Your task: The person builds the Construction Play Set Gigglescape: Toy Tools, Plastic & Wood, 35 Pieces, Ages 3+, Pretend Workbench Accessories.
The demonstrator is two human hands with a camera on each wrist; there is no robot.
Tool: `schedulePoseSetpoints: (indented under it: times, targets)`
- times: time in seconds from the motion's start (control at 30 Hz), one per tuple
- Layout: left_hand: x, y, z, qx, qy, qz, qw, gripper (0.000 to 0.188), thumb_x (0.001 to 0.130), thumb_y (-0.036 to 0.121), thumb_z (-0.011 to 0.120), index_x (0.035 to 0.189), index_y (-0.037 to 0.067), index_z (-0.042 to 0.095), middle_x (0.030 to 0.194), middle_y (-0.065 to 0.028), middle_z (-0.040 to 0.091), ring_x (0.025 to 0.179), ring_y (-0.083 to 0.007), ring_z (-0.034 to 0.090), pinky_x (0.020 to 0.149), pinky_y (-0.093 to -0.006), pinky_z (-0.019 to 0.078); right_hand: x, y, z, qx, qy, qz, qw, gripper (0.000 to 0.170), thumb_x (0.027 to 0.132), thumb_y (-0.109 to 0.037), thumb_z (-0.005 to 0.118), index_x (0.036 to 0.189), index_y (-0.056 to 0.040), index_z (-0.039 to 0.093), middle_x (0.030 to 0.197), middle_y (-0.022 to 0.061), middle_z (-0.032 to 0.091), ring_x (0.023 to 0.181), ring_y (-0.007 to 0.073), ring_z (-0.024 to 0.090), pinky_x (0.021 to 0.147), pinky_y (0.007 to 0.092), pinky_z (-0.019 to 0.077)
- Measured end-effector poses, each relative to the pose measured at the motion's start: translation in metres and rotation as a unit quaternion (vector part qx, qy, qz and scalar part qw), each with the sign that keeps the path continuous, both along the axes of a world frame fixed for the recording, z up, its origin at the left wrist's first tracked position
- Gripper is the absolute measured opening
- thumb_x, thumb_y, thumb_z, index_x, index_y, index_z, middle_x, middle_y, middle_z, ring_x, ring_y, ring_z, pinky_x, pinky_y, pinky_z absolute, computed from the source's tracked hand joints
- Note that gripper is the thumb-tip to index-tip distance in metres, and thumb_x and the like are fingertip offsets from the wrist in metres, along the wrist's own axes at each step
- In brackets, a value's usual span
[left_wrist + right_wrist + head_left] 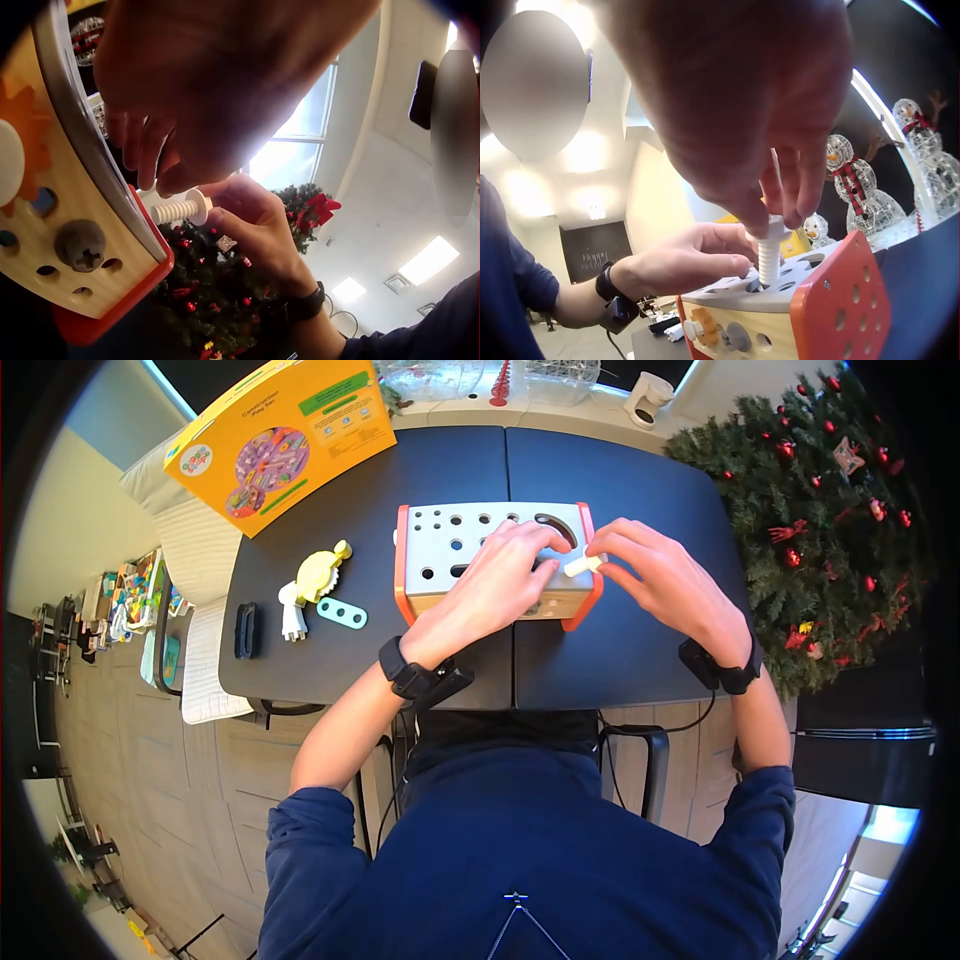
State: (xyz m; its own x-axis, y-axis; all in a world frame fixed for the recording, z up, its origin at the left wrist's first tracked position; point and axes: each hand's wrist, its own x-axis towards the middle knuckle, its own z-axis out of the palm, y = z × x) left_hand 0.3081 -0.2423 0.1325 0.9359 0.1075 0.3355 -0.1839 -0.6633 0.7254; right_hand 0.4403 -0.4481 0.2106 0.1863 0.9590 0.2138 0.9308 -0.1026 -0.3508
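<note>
A white threaded bolt (583, 565) is pinched by its head between the right hand's (668, 574) thumb and fingers. In the right wrist view the bolt (768, 259) stands upright over the grey top of the toy workbench (847, 300), its tip at a hole; whether it is inside, I cannot tell. The left hand (503, 575) lies over the workbench's top (437, 555), fingers bent loosely, thumb near the bolt but apart from it. In the left wrist view, a grey screw head (81, 246) and an orange gear (24, 142) sit on the wooden side.
Left of the workbench lie a yellow toy piece (318, 575), a white piece (292, 610), a teal three-hole strip (342, 613) and a black object (247, 631). A yellow box (285, 445) stands at the back left. A decorated tree (800, 510) borders the table's right side.
</note>
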Motion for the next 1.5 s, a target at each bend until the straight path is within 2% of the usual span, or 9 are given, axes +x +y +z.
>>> schedulePoseSetpoints:
  times: [0.23, 0.43, 0.6, 0.73, 0.87, 1.13, 1.23, 1.43, 1.5]
  targets:
    - [0.015, 0.003, -0.007, -0.009, 0.019, -0.019, 1.000, 0.022, 0.100, 0.005, 0.062, 0.118, 0.001, 0.074, 0.110, -0.0165, 0.074, 0.108, -0.0348, 0.063, 0.099, -0.0467, 0.0499, 0.007, 0.010, 0.004, -0.037, -0.047, 0.064, 0.996, 0.031, 0.092, 0.003, 0.066, 0.122, -0.0043, 0.068, 0.113, 0.0114, 0.066, 0.108, 0.0352, 0.063, 0.093, 0.0460, 0.0535]
    - [0.019, 0.001, -0.012, -0.005, 0.029, -0.035, 0.999, 0.027, 0.097, 0.010, 0.068, 0.123, 0.001, 0.069, 0.109, -0.0182, 0.073, 0.105, -0.0350, 0.065, 0.094, -0.0468, 0.0519, 0.011, 0.019, 0.010, -0.037, -0.057, 0.082, 0.994, 0.023, 0.096, 0.000, 0.065, 0.118, -0.0046, 0.068, 0.109, 0.0131, 0.067, 0.103, 0.0377, 0.066, 0.087, 0.0466, 0.0543]
    - [0.019, -0.004, -0.003, -0.059, 0.039, -0.045, 0.997, 0.043, 0.094, 0.013, 0.074, 0.133, 0.003, 0.059, 0.110, -0.0193, 0.072, 0.105, -0.0371, 0.068, 0.091, -0.0472, 0.0533, 0.009, 0.030, 0.018, -0.136, -0.047, 0.024, 0.989, 0.018, 0.101, -0.018, 0.069, 0.113, -0.0050, 0.067, 0.108, 0.0148, 0.068, 0.100, 0.0400, 0.068, 0.082, 0.0478, 0.0558]
    - [0.025, -0.013, -0.006, -0.009, 0.025, -0.011, 1.000, 0.045, 0.094, 0.012, 0.076, 0.134, 0.003, 0.057, 0.111, -0.0192, 0.072, 0.104, -0.0367, 0.069, 0.091, -0.0474, 0.0538, 0.006, 0.043, 0.009, -0.191, -0.074, -0.048, 0.978, 0.025, 0.102, -0.028, 0.069, 0.112, -0.0058, 0.067, 0.105, 0.0133, 0.068, 0.099, 0.0384, 0.069, 0.080, 0.0480, 0.0566]
    - [0.030, -0.012, -0.012, -0.029, 0.026, 0.005, 0.999, 0.049, 0.093, 0.009, 0.077, 0.136, 0.002, 0.055, 0.111, -0.0190, 0.071, 0.105, -0.0363, 0.070, 0.092, -0.0478, 0.0547, 0.008, 0.037, 0.010, -0.095, -0.074, 0.014, 0.993, 0.019, 0.101, -0.020, 0.069, 0.112, -0.0046, 0.064, 0.109, 0.0142, 0.066, 0.105, 0.0369, 0.067, 0.085, 0.0467, 0.0560]
    - [0.028, -0.006, -0.007, -0.058, 0.079, -0.046, 0.994, 0.070, 0.093, 0.007, 0.078, 0.153, 0.005, 0.043, 0.121, -0.0212, 0.070, 0.112, -0.0379, 0.070, 0.098, -0.0463, 0.0551, 0.018, 0.029, 0.004, -0.053, -0.022, 0.101, 0.993, 0.016, 0.099, -0.013, 0.069, 0.109, -0.0031, 0.063, 0.118, 0.0158, 0.065, 0.107, 0.0374, 0.066, 0.089, 0.0454, 0.0555]
    - [0.026, -0.005, -0.007, -0.070, 0.054, -0.060, 0.994, 0.076, 0.094, 0.008, 0.078, 0.158, 0.005, 0.038, 0.127, -0.0229, 0.069, 0.118, -0.0400, 0.069, 0.102, -0.0465, 0.0547, 0.011, 0.035, 0.017, -0.137, 0.031, 0.037, 0.989, 0.017, 0.100, -0.018, 0.069, 0.107, -0.0040, 0.064, 0.115, 0.0167, 0.067, 0.100, 0.0375, 0.069, 0.086, 0.0462, 0.0572]
    - [0.028, -0.010, -0.006, -0.071, 0.040, -0.034, 0.996, 0.081, 0.094, 0.007, 0.076, 0.163, 0.006, 0.033, 0.129, -0.0240, 0.069, 0.126, -0.0421, 0.067, 0.107, -0.0481, 0.0530, -0.009, 0.057, 0.025, -0.320, -0.144, -0.121, 0.929, 0.021, 0.104, -0.026, 0.065, 0.108, -0.0058, 0.066, 0.115, 0.0150, 0.068, 0.100, 0.0360, 0.071, 0.084, 0.0456, 0.0588]
    - [0.024, -0.009, 0.002, -0.083, 0.058, -0.035, 0.994, 0.084, 0.094, 0.006, 0.076, 0.165, 0.006, 0.030, 0.129, -0.0241, 0.069, 0.126, -0.0422, 0.067, 0.107, -0.0480, 0.0527, -0.001, 0.044, 0.012, -0.147, -0.101, -0.028, 0.984, 0.020, 0.104, -0.025, 0.065, 0.108, -0.0052, 0.066, 0.117, 0.0147, 0.068, 0.102, 0.0354, 0.070, 0.084, 0.0457, 0.0585]
